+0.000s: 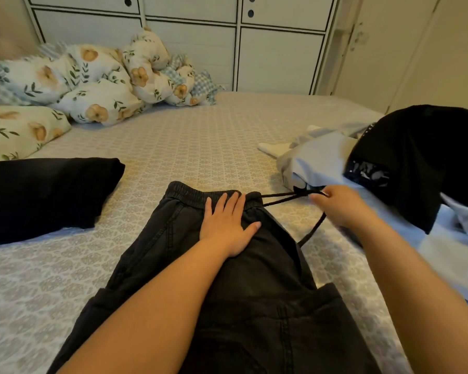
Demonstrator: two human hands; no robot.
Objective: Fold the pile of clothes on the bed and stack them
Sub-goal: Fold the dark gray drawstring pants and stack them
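Note:
A pair of dark grey trousers (173, 252) lies lengthwise on the bed (187, 147), elastic waistband at the far end. My left hand (227, 225) presses flat on the trousers just below the waistband, fingers straight. My right hand (341, 206) pinches the black drawstring (281, 197) and holds it stretched out to the right of the waistband. A folded black garment (43, 190) sits on the bed to the left. At the right lies an unfolded pile with a light blue garment (322, 163) and a black garment (427, 157) on top.
A crumpled floral duvet (97, 76) and a floral pillow (16, 130) fill the bed's far left. A white cabinet (189, 36) stands behind the bed. A small white item (270, 148) lies beside the pile.

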